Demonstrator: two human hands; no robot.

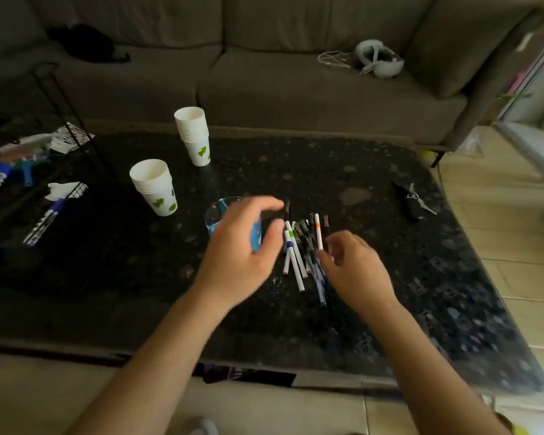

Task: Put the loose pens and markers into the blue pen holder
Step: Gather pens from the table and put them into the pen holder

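A pile of loose pens and markers (pixel 305 246) lies on the dark stone table (pixel 390 293), some white with coloured bands, some dark. The blue pen holder (pixel 220 208) stands just left of the pile, mostly hidden behind my left hand. My left hand (pixel 248 243) hovers over the holder with curled, spread fingers; a dark pen tip shows at its fingertips, but a grip is not clear. My right hand (pixel 355 268) reaches into the pile's right side, its fingertips touching the pens.
Two stacks of white paper cups (pixel 154 186) (pixel 193 133) stand behind and left of the holder. A black key set (pixel 412 199) lies at the right. A wire rack with clutter (pixel 35 171) fills the left. A grey sofa (pixel 264 73) runs behind the table.
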